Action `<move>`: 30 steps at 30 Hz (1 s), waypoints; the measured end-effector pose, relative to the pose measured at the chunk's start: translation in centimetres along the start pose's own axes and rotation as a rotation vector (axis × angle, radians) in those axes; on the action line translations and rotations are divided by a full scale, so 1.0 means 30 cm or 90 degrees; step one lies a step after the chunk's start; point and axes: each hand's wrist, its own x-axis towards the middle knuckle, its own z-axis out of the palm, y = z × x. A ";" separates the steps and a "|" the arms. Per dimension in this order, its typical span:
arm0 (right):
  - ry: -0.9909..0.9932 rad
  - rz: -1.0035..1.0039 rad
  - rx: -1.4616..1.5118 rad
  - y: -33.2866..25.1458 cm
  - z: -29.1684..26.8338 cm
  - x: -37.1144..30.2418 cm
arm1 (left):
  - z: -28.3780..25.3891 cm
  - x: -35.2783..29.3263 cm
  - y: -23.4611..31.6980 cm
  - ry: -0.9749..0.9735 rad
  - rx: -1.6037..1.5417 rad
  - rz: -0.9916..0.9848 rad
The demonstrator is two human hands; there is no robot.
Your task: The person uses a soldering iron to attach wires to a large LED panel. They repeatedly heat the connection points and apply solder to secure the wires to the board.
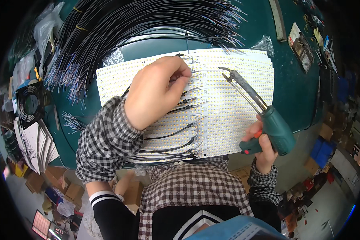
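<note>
My right hand (pixel 262 148) is wrapped round the grip of a green soldering gun (pixel 278 128) with red buttons. Its metal barrel and thin feed tube point up and left, and the tip hangs over the white LED panel sheet (pixel 240 108). Near the sheet's top middle, my left hand (pixel 158 90) is closed in a pinch on a black wire, whose thin ends (pixel 195 72) show at the fingertips; the rest is mostly behind the hand. Several more black wires (pixel 168 135) lie across the sheet, their ends along a middle column.
A large bundle of black wires (pixel 120 20) with stripped ends lies beyond the sheet on the green table (pixel 294 94). At the left are a black fan (pixel 30 103) and a stack of white sheets (pixel 36 146). A small open box (pixel 302 47) and a grey strip (pixel 278 20) lie far right.
</note>
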 end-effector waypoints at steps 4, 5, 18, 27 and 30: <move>-0.022 0.011 0.002 0.002 -0.015 -0.004 | 0.020 0.005 0.013 -0.005 0.018 0.035; -0.017 0.010 0.001 0.004 -0.017 -0.006 | 0.027 0.010 0.012 -0.003 -0.004 0.026; -0.033 0.045 -0.019 0.000 -0.011 -0.016 | 0.059 0.042 -0.007 -0.013 -0.075 -0.054; -0.075 0.076 -0.029 0.005 -0.014 -0.026 | 0.082 0.039 -0.015 0.032 -0.045 -0.003; -0.095 0.080 -0.042 -0.001 -0.012 -0.025 | 0.070 0.052 -0.012 -0.001 0.014 0.004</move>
